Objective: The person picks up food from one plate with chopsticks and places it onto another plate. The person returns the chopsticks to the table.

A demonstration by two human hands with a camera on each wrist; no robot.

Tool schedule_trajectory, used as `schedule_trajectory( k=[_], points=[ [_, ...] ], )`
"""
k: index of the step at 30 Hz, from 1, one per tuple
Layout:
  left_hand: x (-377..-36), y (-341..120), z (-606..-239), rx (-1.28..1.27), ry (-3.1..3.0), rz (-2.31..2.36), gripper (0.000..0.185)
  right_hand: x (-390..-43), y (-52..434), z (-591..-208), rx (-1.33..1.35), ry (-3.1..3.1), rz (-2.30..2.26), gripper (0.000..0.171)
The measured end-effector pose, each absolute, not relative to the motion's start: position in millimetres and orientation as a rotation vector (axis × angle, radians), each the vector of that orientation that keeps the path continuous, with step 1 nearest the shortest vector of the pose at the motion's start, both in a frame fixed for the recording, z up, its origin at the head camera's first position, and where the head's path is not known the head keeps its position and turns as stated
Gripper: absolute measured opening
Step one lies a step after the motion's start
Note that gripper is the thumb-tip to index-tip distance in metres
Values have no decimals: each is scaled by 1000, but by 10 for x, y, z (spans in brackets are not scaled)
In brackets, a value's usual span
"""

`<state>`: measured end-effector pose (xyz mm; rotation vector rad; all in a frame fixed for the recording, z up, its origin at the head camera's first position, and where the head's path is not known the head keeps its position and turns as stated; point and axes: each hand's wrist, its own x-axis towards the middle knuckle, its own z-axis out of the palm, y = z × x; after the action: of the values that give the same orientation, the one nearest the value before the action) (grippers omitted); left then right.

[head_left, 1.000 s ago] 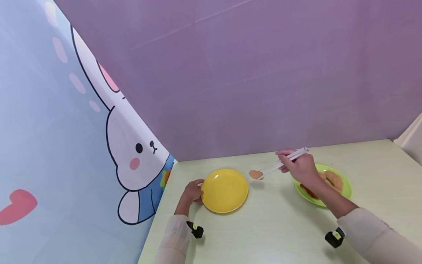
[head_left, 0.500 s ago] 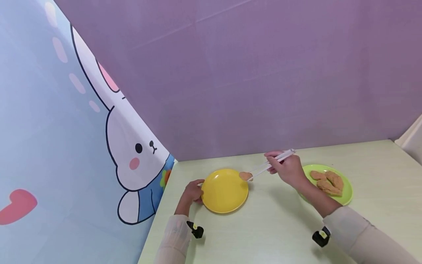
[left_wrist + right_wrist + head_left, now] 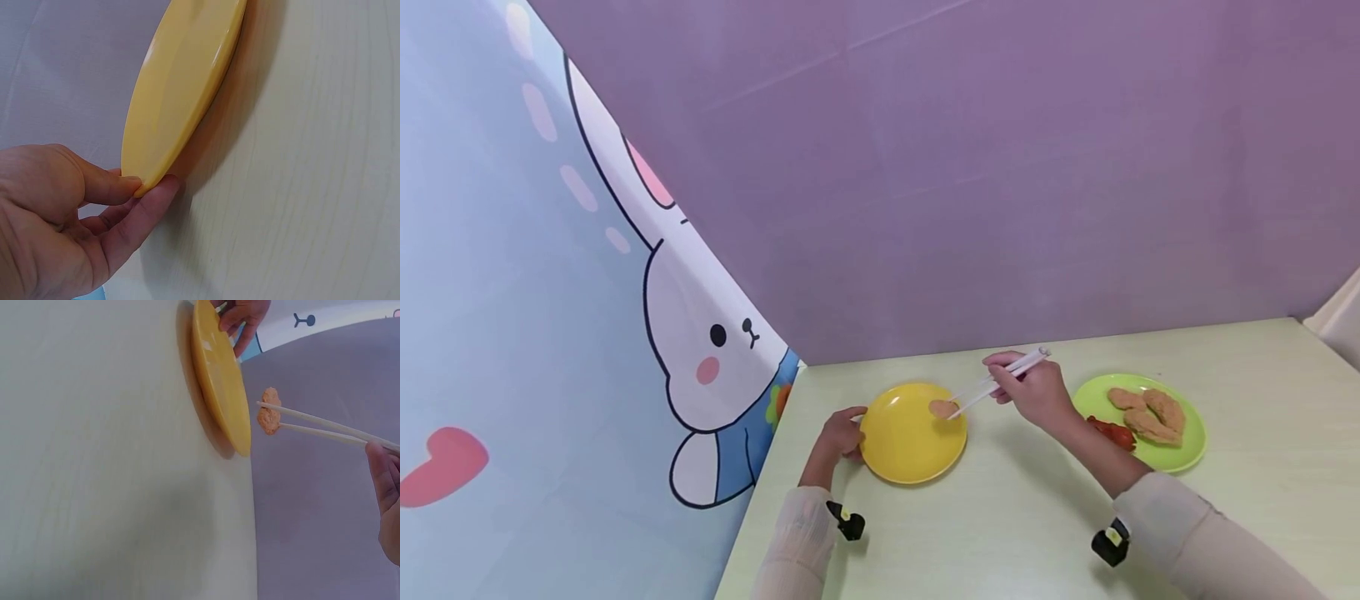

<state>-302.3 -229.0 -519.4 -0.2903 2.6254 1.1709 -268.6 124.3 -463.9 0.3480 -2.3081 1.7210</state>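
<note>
My left hand (image 3: 841, 435) pinches the left rim of a round yellow plate (image 3: 910, 446), thumb on top and fingers beneath. The left wrist view shows the plate's edge raised off the table, its shadow below. In my right hand (image 3: 1037, 398) is a pair of pale chopsticks (image 3: 312, 419). Between their tips they hold a small orange-brown piece of breaded food, like a chicken nugget (image 3: 269, 417). In the head view that piece overlaps the plate's right part; the right wrist view has it just above the plate, apart from its surface.
A green plate (image 3: 1180, 457) stands at the right with several breaded pieces (image 3: 1159, 417) and a glossy red food item (image 3: 1116, 434). A purple cloth wall (image 3: 1000, 183) rises behind the table (image 3: 970, 533); a rabbit-print panel (image 3: 587, 350) borders the left.
My right hand has moved left with the chopsticks and the nugget, from beside the yellow plate to over its right part. More of the green plate now shows. My left hand has stayed at the rim.
</note>
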Motion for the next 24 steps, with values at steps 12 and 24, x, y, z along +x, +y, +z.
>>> schedule_trajectory(
  k=[12, 24],
  points=[
    [-3009, -2274, -5174, -272, 2627, 1165, 66, -2700, 1081, -4830, 367, -2339, 1753, 19],
    [-3008, -2274, -5178, -278, 2646, 1152, 65, -2703, 1070, -4915, 365, -2347, 1758, 20]
  ],
)
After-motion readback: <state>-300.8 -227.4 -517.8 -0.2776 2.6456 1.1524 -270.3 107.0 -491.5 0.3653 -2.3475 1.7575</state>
